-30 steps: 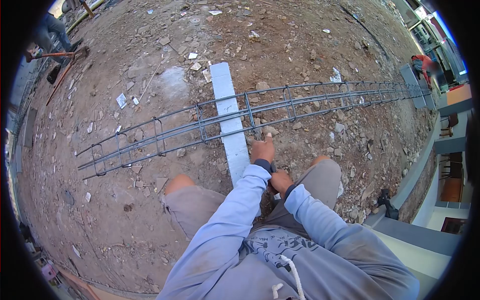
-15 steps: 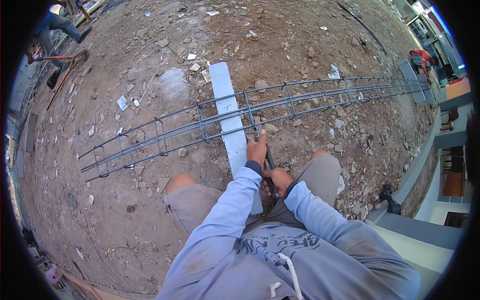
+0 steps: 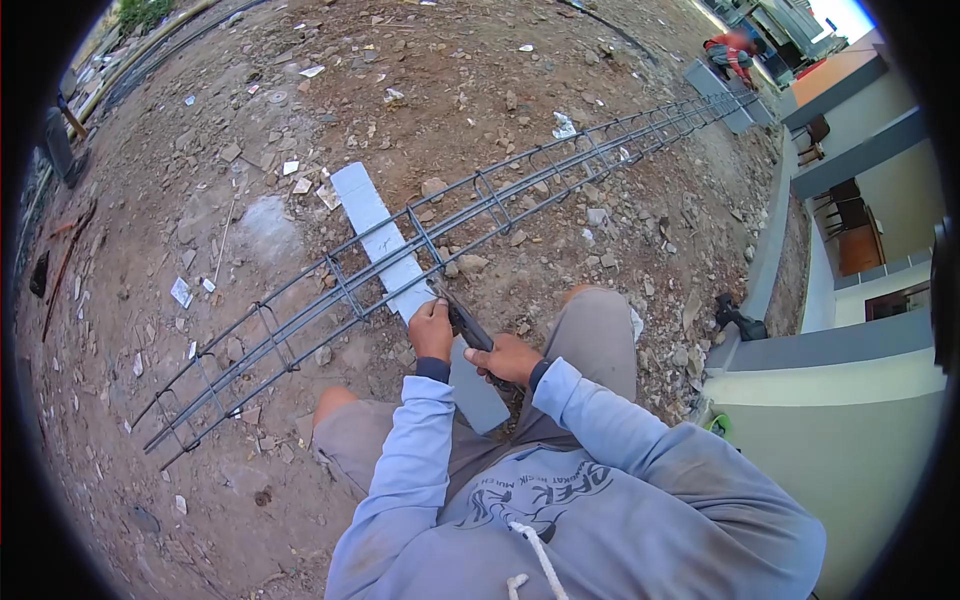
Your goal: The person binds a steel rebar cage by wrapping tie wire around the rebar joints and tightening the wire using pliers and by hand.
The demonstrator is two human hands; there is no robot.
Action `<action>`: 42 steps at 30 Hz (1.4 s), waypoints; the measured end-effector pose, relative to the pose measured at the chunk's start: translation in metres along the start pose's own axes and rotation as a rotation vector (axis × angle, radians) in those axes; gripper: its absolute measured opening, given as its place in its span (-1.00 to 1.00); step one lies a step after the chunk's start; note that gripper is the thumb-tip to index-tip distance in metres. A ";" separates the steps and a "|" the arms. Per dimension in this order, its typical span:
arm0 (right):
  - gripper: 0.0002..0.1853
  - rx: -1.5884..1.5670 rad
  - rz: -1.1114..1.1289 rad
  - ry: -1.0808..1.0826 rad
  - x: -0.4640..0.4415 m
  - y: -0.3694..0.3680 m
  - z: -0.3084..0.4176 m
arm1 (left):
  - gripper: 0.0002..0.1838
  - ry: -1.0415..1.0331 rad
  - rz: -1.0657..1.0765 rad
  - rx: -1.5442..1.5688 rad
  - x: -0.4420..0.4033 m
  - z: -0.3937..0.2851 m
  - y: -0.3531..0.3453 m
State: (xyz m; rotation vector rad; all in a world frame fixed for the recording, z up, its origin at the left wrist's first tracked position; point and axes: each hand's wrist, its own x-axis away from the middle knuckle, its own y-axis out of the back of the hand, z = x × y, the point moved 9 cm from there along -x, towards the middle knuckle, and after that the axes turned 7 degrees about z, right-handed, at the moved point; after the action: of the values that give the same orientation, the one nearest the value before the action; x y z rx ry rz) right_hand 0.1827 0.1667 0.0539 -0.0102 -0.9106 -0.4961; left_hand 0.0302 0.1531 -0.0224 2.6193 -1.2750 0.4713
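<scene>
Left hand (image 3: 432,330) now over plank (image 3: 374,215), tool (image 3: 468,325) beside its fingers

Ground (image 3: 225,460): Pale scraps (image 3: 181,292) and broken stones litter bare brown earth.
Far end: A person in a red top (image 3: 728,50) bends low.
Building (image 3: 790,370): Dark chairs (image 3: 848,210) stand inside beyond a grey-banded wall; a black bundle (image 3: 740,317) lies outside, near a small green object (image 3: 720,425).
Left edge: A long, thin reddish-brown stick (image 3: 68,270) lies in the dirt.
Upper left: Green plants (image 3: 145,12) grow beyond a yellowish pole (image 3: 150,48).
</scene>
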 end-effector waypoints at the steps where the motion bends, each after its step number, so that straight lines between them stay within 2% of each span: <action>1: -0.60 0.114 -0.019 0.005 0.000 -0.001 0.001 | -0.78 0.055 0.084 0.113 0.000 0.007 0.000; 2: -0.60 0.232 -0.036 0.008 0.002 -0.004 0.002 | -0.78 0.102 0.110 0.160 0.004 0.013 0.001; 4: -0.58 0.205 -0.085 0.026 0.013 -0.010 0.009 | -0.77 0.194 0.151 0.261 0.020 -0.003 0.008; 9: -0.58 0.144 -0.042 0.029 0.018 -0.033 0.008 | -0.78 0.202 0.177 0.231 0.032 0.002 0.034; 10: -0.58 0.112 -0.037 0.025 0.018 -0.038 0.010 | -0.78 0.171 0.147 0.241 0.028 0.010 0.041; 12: -0.52 0.273 -0.117 0.081 0.021 -0.041 0.023 | -0.76 0.118 0.088 0.262 0.020 0.020 0.048; 13: -0.46 0.312 -0.138 0.104 0.013 -0.045 0.019 | -0.75 0.179 0.034 0.279 0.033 -0.001 0.053; 14: -0.41 0.345 -0.157 0.122 0.005 -0.051 0.016 | -0.73 0.231 0.037 0.435 0.037 0.000 0.051; 17: -0.32 0.723 -0.329 0.163 0.039 -0.069 0.064 | -0.64 0.398 0.106 0.860 0.038 0.017 0.036; 18: -0.25 0.770 -0.306 0.227 0.039 -0.079 0.071 | -0.62 0.463 0.097 0.961 0.046 0.015 0.035; 20: -0.26 0.847 -0.102 0.243 0.061 -0.089 0.102 | -0.59 0.453 0.173 0.955 0.045 0.019 0.045; 22: -0.30 0.790 -0.070 0.420 0.079 -0.074 0.127 | -0.59 0.426 0.416 1.084 0.041 0.020 0.042; 23: -0.32 0.762 -0.047 0.512 0.088 -0.065 0.138 | -0.60 0.427 0.300 1.063 0.044 0.020 0.052; 25: -0.43 0.478 -0.280 0.849 0.132 0.013 0.173 | -0.60 0.393 0.247 1.065 0.042 0.015 0.062; 26: -0.51 0.472 -0.449 0.930 0.161 0.062 0.180 | -0.60 0.380 0.213 1.059 0.042 0.016 0.071; 27: -0.51 0.254 -0.578 0.831 0.178 0.118 0.171 | -0.61 0.297 0.297 0.999 0.040 0.011 0.077; 30: -0.52 -0.131 -1.092 0.659 0.197 0.263 0.072 | -0.61 0.299 0.106 0.953 0.037 -0.004 0.093; 32: -0.37 -0.038 -1.235 0.179 0.184 0.308 -0.015 | -0.62 0.292 0.123 0.947 0.035 -0.015 0.089; 34: -0.13 0.064 -1.276 -0.280 0.132 0.319 -0.140 | -0.62 0.288 0.128 0.944 0.031 -0.028 0.080; 36: 0.12 0.091 -1.157 -0.503 0.085 0.289 -0.237 | -0.61 0.303 0.063 0.948 0.026 -0.029 0.073; 37: 0.20 0.008 -1.064 -0.660 0.079 0.263 -0.265 | -0.61 0.310 0.039 0.942 0.025 -0.029 0.069; 39: 0.30 -0.123 -0.960 -0.827 0.059 0.238 -0.300 | -0.62 0.350 0.016 0.920 0.026 -0.035 0.059; 42: 0.35 -0.208 -0.937 -0.923 0.042 0.211 -0.324 | -0.63 0.378 0.023 0.904 0.028 -0.043 0.048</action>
State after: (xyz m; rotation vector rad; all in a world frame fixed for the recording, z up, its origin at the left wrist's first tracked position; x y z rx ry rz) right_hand 0.5361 0.2670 -0.0741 -0.0004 -1.7597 -1.5320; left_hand -0.0004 0.1164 0.0296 2.9006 -1.1164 1.8006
